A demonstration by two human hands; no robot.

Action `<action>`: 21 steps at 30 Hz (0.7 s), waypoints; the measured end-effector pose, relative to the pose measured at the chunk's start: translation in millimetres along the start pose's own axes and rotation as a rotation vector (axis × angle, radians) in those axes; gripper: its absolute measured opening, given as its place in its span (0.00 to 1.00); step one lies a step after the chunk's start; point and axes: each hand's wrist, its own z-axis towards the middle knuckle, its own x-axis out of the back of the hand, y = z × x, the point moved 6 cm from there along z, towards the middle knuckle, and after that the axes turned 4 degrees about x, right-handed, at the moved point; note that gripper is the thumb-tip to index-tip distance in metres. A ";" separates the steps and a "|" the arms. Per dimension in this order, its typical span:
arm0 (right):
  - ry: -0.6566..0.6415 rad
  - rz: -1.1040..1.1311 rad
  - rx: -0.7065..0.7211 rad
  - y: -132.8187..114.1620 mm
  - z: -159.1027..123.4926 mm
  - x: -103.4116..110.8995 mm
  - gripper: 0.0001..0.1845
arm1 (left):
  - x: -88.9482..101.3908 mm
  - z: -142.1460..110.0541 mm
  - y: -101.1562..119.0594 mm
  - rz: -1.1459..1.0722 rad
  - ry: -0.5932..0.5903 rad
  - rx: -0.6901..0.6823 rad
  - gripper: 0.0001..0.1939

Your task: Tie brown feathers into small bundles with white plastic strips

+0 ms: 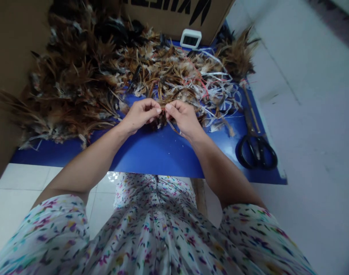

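Note:
My left hand [141, 114] and my right hand [185, 119] meet over the blue table, fingertips almost touching. Both are closed in a pinch. A thin red string [163, 109] shows between the fingertips, with some brown feathers [160, 123] under and behind them. A pale narrow strip [172, 126] hangs beneath my right hand. My fingers partly hide how the string and feathers are joined. Just beyond both hands lies a loose heap of brown and cream feathers [151, 70].
Darker feather bundles [65, 110] pile up at left. White and red ties [217, 86] lie right of centre. Black-handled scissors [257, 152] rest near the right edge, below a feather duster [239, 57]. A white digital timer [190, 39] stands before a cardboard box [174, 17].

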 end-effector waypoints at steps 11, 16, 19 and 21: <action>0.062 0.018 0.000 6.0 2.2 7.7 0.27 | 1.1 0.7 1.2 0.041 0.048 0.049 0.07; 0.059 -0.088 0.049 6.6 3.7 14.6 0.16 | 0.6 0.5 0.6 0.024 0.033 0.053 0.08; -0.047 -0.102 0.083 0.9 0.9 8.1 0.17 | 0.3 0.1 0.5 -0.020 0.019 0.055 0.08; -0.085 -0.081 0.094 -3.0 -1.4 4.2 0.15 | 0.4 -0.3 0.6 -0.039 0.016 0.059 0.07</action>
